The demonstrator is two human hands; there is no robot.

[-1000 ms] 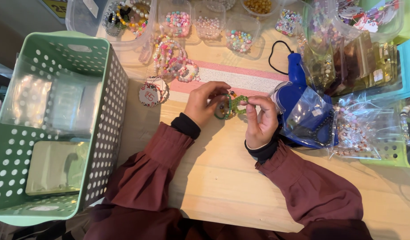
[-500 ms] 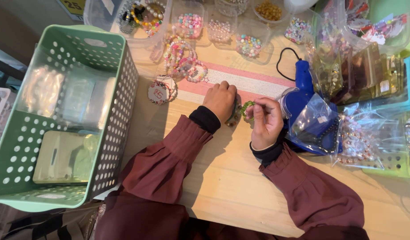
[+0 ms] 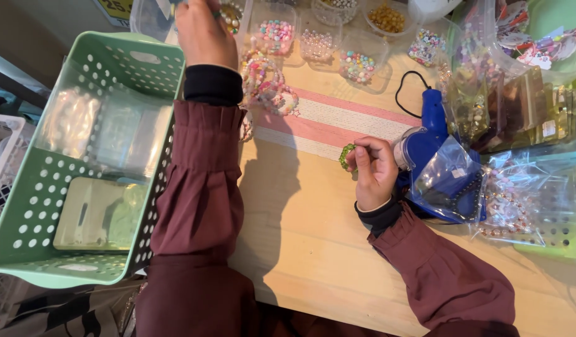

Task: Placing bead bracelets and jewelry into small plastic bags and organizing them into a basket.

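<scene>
My right hand [image 3: 373,171] rests on the wooden table [image 3: 300,237] and pinches a small green beaded bracelet [image 3: 345,155] between thumb and fingers. My left hand [image 3: 202,30] is stretched far forward to the clear bead containers at the top of the view, fingers curled near a container of bracelets [image 3: 231,17]; whether it grips anything I cannot tell. Both arms wear maroon sleeves with black cuffs.
A mint perforated basket [image 3: 63,249] with clear packets stands at the left. Small clear cups of coloured beads [image 3: 358,65] line the back. Finished bracelets [image 3: 269,93] lie by a pink striped mat [image 3: 338,122]. A blue glue gun [image 3: 431,125] and plastic bags [image 3: 512,206] crowd the right.
My left hand left the green bracelet and reached forward to the bead containers. My right hand stays put, holding the bracelet alone. The view shifted slightly.
</scene>
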